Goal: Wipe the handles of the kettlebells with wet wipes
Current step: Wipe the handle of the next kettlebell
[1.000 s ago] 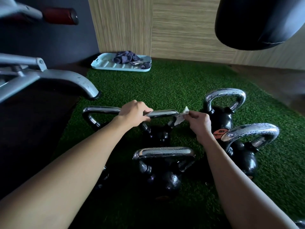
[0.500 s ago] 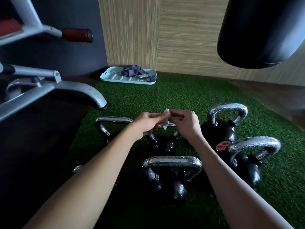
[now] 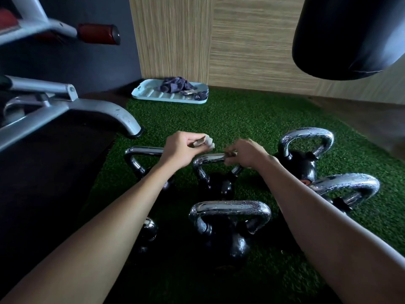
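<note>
- Foreground: nearest kettlebell (image 3: 228, 244), black, its chrome top beaded with droplets, standing on green turf (image 3: 241, 119).
- Middle kettlebell (image 3: 215, 187): chrome handle (image 3: 208, 158) level, partly covered at its right end.
- Right grip (image 3: 247, 154): fingers curled round the right end of that handle.
- Left grip (image 3: 182, 148): pinching a crumpled white wet wipe (image 3: 208, 143), just above the handle's left end.
- Background: pale blue tray (image 3: 142, 96) bearing a dark cloth (image 3: 175, 84), beside the wall.

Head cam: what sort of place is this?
Probably a gym or home workout corner: black kettlebells with chrome handles standing on green artificial turf, a black punching bag hanging at upper right, and a grey metal exercise-machine frame at left.
</note>
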The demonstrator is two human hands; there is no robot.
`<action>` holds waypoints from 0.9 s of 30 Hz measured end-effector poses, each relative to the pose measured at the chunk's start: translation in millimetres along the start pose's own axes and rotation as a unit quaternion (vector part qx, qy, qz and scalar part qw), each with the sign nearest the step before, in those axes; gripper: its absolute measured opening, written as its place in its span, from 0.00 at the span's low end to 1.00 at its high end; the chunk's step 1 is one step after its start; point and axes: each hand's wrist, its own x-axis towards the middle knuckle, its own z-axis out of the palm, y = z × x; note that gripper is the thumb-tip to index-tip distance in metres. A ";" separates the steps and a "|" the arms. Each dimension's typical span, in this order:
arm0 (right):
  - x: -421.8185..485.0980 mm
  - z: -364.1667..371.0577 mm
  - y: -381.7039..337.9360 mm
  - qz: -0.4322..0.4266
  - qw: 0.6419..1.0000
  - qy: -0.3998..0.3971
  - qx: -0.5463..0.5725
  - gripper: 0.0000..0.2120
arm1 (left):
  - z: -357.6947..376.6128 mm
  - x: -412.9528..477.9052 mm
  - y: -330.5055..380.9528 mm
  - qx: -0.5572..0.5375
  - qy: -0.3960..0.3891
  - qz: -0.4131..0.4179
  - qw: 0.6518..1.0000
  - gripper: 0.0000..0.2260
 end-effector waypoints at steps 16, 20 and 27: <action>-40.5 13.0 43.8 0.095 0.992 0.075 0.015 0.13 | 46.6 22.4 -1.1 0.143 -0.046 0.123 0.981 0.18; -40.1 20.9 45.8 0.083 0.993 0.086 0.017 0.11 | 56.2 26.7 5.0 0.120 -0.055 0.100 0.986 0.17; -40.2 22.6 48.2 0.090 0.992 0.086 0.021 0.13 | 58.3 23.9 -33.9 -0.105 -0.024 -0.190 0.976 0.26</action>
